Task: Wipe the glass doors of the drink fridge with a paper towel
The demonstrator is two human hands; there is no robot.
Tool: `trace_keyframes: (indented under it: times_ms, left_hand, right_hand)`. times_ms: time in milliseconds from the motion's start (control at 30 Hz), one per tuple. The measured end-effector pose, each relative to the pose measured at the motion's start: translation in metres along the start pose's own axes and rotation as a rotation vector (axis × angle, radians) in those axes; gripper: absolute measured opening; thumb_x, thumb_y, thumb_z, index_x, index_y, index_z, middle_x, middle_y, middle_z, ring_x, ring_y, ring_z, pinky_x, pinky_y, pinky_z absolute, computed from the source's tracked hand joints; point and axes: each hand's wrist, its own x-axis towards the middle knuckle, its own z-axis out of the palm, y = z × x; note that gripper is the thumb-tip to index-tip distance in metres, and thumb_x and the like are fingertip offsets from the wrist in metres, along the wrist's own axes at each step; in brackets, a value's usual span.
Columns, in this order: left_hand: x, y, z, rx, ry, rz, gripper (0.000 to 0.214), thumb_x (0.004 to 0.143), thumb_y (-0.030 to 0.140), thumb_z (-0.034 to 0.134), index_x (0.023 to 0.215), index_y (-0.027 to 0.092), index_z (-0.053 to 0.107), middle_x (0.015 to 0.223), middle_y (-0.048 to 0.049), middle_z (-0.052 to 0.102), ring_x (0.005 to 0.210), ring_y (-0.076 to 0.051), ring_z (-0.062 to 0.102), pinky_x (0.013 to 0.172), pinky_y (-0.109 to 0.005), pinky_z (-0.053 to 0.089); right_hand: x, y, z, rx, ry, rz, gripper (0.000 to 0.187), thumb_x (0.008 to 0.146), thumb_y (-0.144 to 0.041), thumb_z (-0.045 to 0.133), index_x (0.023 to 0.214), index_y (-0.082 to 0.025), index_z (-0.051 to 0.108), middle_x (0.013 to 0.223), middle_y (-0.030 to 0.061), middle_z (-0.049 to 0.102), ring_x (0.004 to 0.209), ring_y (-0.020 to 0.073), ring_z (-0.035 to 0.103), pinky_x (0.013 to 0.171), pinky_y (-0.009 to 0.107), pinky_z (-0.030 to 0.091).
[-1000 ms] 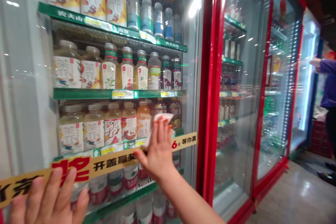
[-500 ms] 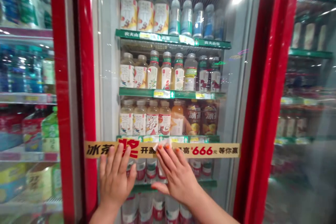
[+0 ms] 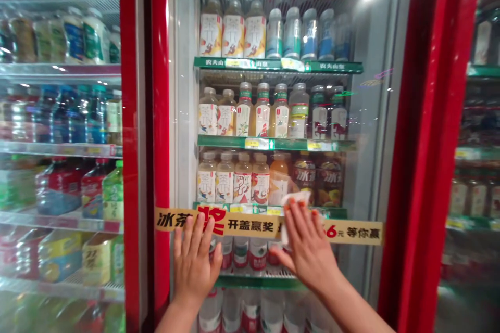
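A beige banner strip (image 3: pixel 250 225) with black and red characters runs across the glass door (image 3: pixel 363 130) of a drinks fridge. My left hand (image 3: pixel 197 257) lies flat with fingers spread, its fingertips over the strip's left part near the large red character. It holds nothing. Under the stretched fingers of my right hand (image 3: pixel 308 239) is a white tissue (image 3: pixel 297 199), pressed to the strip and the glass just above it. Part of the tissue is hidden by the fingers, and some printed characters lie behind that hand.
Red frames (image 3: pixel 160 88) border the door on the left, with another red frame (image 3: pixel 433 166) on the right. Behind the glass, shelves hold rows of bottles (image 3: pixel 246 114). A neighbouring fridge (image 3: pixel 62 151) with bottles and packs stands left; more shelves are blurred at right.
My right hand has slid right along the strip with the tissue, uncovering characters in the middle. My left hand stays near the red character. The whole view has shifted, so the door appears further right.
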Motion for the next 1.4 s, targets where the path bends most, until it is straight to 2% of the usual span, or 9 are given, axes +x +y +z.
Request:
trace_keyframes:
  times_ms: [133,333,500,567,733,933,1133,1333,1400]
  left_hand:
    - [0.001,0.000,-0.001,-0.004,0.008,0.010,0.083,0.100,0.023,0.059,0.174,0.027,0.021,0.181,-0.0037,0.023,0.171,-0.024,0.015,0.142,-0.050,0.009]
    - [0.002,-0.003,-0.005,0.002,0.013,0.037,0.084,0.099,0.022,0.058,0.174,0.026,0.021,0.181,-0.0035,0.022,0.171,-0.023,0.014,0.142,-0.049,0.009]
    - [0.003,-0.004,-0.005,0.007,0.017,0.050,0.083,0.099,0.021,0.058,0.174,0.023,0.022,0.181,-0.0043,0.021,0.171,-0.024,0.012,0.143,-0.049,0.005]
    - [0.004,-0.005,-0.006,0.003,0.022,0.048,0.083,0.099,0.021,0.058,0.174,0.023,0.021,0.181,-0.0043,0.021,0.171,-0.024,0.012,0.143,-0.049,0.006]
    - [-0.001,-0.009,-0.010,0.006,0.025,0.001,0.084,0.100,0.028,0.063,0.174,0.023,0.021,0.181,-0.0068,0.023,0.171,-0.026,0.013,0.142,-0.050,0.009]
    - [-0.014,-0.015,-0.005,0.014,0.065,-0.082,0.079,0.104,0.030,0.056,0.173,0.019,0.021,0.182,-0.0104,0.020,0.171,-0.030,0.011,0.141,-0.056,0.007]
    - [-0.018,-0.018,-0.002,-0.068,0.104,-0.096,0.075,0.110,0.039,0.041,0.173,0.008,0.014,0.183,-0.0158,0.017,0.171,-0.027,0.012,0.141,-0.049,0.008]
    - [-0.019,-0.018,-0.001,-0.086,0.098,-0.104,0.076,0.111,0.047,0.035,0.172,0.007,0.015,0.182,-0.0168,0.018,0.172,-0.027,0.011,0.141,-0.048,0.007]
    - [-0.020,-0.019,-0.001,-0.087,0.105,-0.098,0.077,0.112,0.050,0.032,0.172,0.005,0.016,0.182,-0.0180,0.019,0.171,-0.028,0.012,0.141,-0.048,0.008]
  right_hand:
    - [0.045,0.017,-0.005,-0.039,0.097,0.462,0.096,0.109,-0.059,0.041,0.173,-0.011,-0.012,0.182,0.0182,-0.008,0.169,0.0450,0.002,0.129,0.078,0.025]
    - [0.054,-0.016,-0.003,0.060,-0.008,-0.385,0.101,0.104,-0.081,0.035,0.174,-0.010,0.015,0.182,0.0084,0.020,0.170,0.0248,0.015,0.133,0.042,0.034]
    - [0.071,0.039,-0.013,-0.087,0.096,0.287,0.101,0.108,-0.066,0.041,0.172,-0.009,-0.011,0.182,0.0204,-0.004,0.170,0.0419,0.003,0.132,0.071,0.024]
    - [0.080,0.035,-0.015,-0.077,0.118,0.353,0.100,0.109,-0.064,0.040,0.171,-0.007,-0.015,0.181,0.0213,-0.010,0.169,0.0435,-0.001,0.131,0.073,0.025]
    - [0.080,-0.025,-0.006,0.068,-0.051,-0.456,0.097,0.108,-0.074,0.034,0.174,-0.008,0.008,0.182,0.0109,0.015,0.170,0.0265,0.015,0.135,0.041,0.030]
    - [0.151,-0.051,0.008,0.050,0.083,-0.025,0.097,0.109,-0.061,0.045,0.172,-0.002,0.002,0.180,0.0223,0.008,0.170,0.0368,0.004,0.137,0.061,0.022]
    - [0.167,-0.090,0.015,0.106,-0.089,-0.773,0.074,0.112,-0.051,0.039,0.168,-0.003,0.033,0.179,0.0110,0.026,0.169,0.0255,0.020,0.140,0.040,0.018]
    - [0.211,-0.085,0.011,0.128,-0.017,-0.213,0.079,0.113,-0.050,0.037,0.170,0.001,0.019,0.180,0.0192,0.011,0.170,0.0340,0.005,0.140,0.055,0.012]
    - [0.199,-0.099,0.015,0.139,-0.007,-0.299,0.076,0.112,-0.048,0.039,0.169,0.000,0.024,0.181,0.0173,0.016,0.170,0.0326,0.009,0.141,0.052,0.014]
